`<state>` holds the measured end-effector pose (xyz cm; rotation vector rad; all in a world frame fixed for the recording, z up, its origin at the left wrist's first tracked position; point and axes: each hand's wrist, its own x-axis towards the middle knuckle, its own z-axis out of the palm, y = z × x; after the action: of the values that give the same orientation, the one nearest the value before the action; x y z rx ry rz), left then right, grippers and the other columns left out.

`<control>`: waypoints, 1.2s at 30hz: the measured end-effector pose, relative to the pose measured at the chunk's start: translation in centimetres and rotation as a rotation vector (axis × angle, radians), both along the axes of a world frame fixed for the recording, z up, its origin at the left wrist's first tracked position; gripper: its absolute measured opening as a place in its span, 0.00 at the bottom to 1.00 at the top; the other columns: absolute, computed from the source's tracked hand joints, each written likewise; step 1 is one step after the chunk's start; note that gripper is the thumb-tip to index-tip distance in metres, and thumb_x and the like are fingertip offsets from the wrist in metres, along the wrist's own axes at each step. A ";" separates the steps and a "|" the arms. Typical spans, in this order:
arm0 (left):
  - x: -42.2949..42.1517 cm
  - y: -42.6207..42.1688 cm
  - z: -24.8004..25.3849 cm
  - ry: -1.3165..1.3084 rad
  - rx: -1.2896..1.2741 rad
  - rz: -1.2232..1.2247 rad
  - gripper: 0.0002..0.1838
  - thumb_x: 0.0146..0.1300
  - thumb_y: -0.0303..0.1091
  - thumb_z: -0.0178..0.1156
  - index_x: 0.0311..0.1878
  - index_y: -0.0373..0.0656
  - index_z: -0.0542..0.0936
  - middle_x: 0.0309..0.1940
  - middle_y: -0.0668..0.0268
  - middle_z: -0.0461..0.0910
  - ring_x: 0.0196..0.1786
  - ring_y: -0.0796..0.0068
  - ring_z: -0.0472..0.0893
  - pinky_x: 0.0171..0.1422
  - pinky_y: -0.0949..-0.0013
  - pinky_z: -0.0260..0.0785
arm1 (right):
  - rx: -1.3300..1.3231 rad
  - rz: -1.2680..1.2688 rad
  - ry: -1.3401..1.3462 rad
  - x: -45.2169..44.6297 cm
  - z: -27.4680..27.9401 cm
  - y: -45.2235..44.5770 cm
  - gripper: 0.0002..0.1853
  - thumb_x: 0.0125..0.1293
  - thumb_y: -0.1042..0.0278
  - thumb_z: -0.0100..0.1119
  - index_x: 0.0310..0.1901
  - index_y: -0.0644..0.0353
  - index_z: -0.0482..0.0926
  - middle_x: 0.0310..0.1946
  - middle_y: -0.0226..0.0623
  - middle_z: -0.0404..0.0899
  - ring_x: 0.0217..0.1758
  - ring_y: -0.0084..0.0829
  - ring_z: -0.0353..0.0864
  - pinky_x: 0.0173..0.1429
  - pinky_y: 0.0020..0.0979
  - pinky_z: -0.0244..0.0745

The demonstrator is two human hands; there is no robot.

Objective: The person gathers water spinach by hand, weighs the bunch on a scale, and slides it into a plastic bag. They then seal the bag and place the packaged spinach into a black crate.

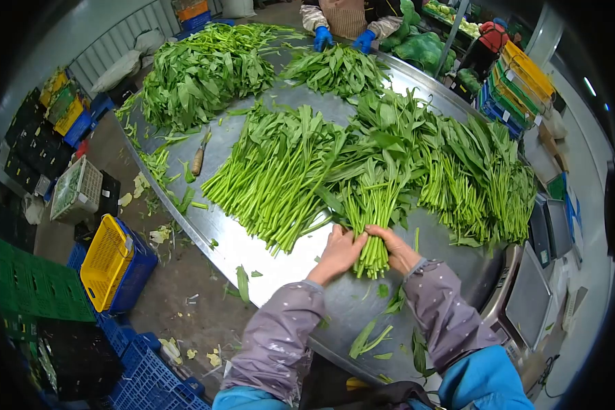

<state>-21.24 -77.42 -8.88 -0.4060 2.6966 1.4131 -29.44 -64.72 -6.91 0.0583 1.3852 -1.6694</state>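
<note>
"Bunch (371, 205) of greens near the middle of the frame: how is it held, and why?"

"By both of the person's hands. The left hand (339, 253) grips from the left, the right hand (397, 249) from the right, close to the stalk ends. That two-sided hold probably keeps the loose stalks gathered and level."

"Where is it against the fingers?"

"Between the hands, ends poking out below them, leaves spreading above. The fingers are clamped on the stalks, tips nearly meeting across the front; how far they wrap behind, I cannot tell."

"And around it?"

"Steel table (280, 273). One pile (273, 184) lies left of the bunch, a second pile (478, 181) to the right, stalks toward the lower frame, perhaps for easy grasping. A knife (198, 162) lies left of centre; a co-worker's blue gloves (364, 42) touch leaves at the top."
</note>
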 end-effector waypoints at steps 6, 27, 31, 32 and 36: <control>-0.1 -8.4 2.3 -0.050 0.774 0.185 0.22 0.68 0.49 0.39 0.52 0.42 0.70 0.49 0.64 0.71 0.50 0.71 0.68 0.57 0.67 0.59 | -0.216 -0.114 -0.231 -0.3 -1.9 0.5 0.23 0.55 0.62 0.53 0.50 0.69 0.69 0.42 0.47 0.77 0.38 0.38 0.79 0.45 0.37 0.77; 0.0 -7.9 0.0 0.017 0.646 0.319 0.21 0.60 0.37 0.50 0.53 0.32 0.69 0.39 0.61 0.75 0.36 0.75 0.74 0.37 0.72 0.66 | -0.693 -0.225 -0.129 12.2 18.2 15.8 0.35 0.41 0.50 0.55 0.51 0.65 0.66 0.35 0.37 0.66 0.30 0.29 0.66 0.37 0.32 0.63; 8.8 0.8 6.1 -0.023 1.365 -0.363 0.40 0.57 0.59 0.53 0.62 0.35 0.61 0.59 0.60 0.66 0.61 0.69 0.64 0.60 0.63 0.58 | -0.441 -0.063 -0.205 12.4 17.6 14.5 0.35 0.44 0.57 0.55 0.56 0.64 0.64 0.46 0.43 0.68 0.42 0.38 0.71 0.47 0.38 0.70; 10.2 3.0 6.9 -0.088 1.375 -0.485 0.42 0.56 0.60 0.52 0.65 0.37 0.56 0.65 0.61 0.57 0.66 0.69 0.56 0.64 0.62 0.53 | -0.346 -0.047 -0.242 12.7 17.0 14.2 0.33 0.47 0.61 0.54 0.58 0.61 0.63 0.53 0.46 0.68 0.50 0.43 0.72 0.53 0.41 0.71; 15.2 8.0 5.5 -0.196 1.816 0.046 0.29 0.65 0.44 0.49 0.63 0.39 0.58 0.62 0.59 0.60 0.64 0.65 0.62 0.65 0.61 0.56 | -0.105 -0.026 -0.359 14.4 6.9 12.6 0.27 0.55 0.68 0.54 0.56 0.66 0.64 0.46 0.43 0.75 0.47 0.35 0.77 0.53 0.34 0.72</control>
<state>-6.03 -69.44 -3.39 -0.3078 0.4733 2.6994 -15.02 -52.13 -0.01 0.3018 1.0305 -1.6544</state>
